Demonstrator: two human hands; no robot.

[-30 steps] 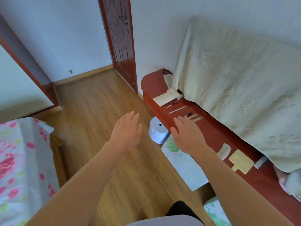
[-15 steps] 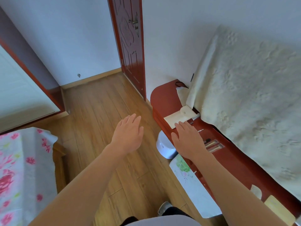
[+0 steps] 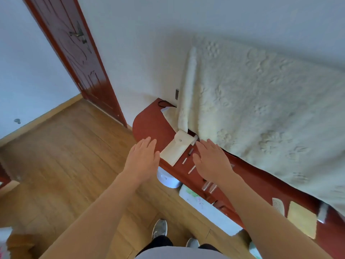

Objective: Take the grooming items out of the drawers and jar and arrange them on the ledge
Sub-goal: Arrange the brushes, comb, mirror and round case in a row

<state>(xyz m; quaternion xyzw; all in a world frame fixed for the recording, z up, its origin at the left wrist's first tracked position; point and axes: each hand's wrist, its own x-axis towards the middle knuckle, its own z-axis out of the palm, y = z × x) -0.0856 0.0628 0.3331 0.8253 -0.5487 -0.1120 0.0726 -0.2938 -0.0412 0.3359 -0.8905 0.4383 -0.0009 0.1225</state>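
Note:
A red wooden ledge (image 3: 149, 124) runs along the wall under a cream blanket. On it lie a cream pouch (image 3: 176, 149), thin metal tools (image 3: 191, 169), several brushes (image 3: 209, 186), a white comb (image 3: 278, 205), a yellow paddle brush (image 3: 301, 222) and a small white item (image 3: 322, 213). My left hand (image 3: 142, 159) hovers flat and empty just left of the pouch, at the ledge's edge. My right hand (image 3: 211, 159) is spread, palm down, over the ledge to the right of the pouch, holding nothing.
A cream blanket (image 3: 261, 109) drapes over the back of the ledge. A white round container (image 3: 167, 179) and white floral-printed boxes (image 3: 209, 210) stand on the wood floor below the ledge. A dark red door (image 3: 74, 58) is at the left. My shoes (image 3: 159, 228) show below.
My view has tilted up and moved toward the ledge. Both hands have travelled forward and now flank the cream pouch, the right one over the ledge. Nothing has been picked up.

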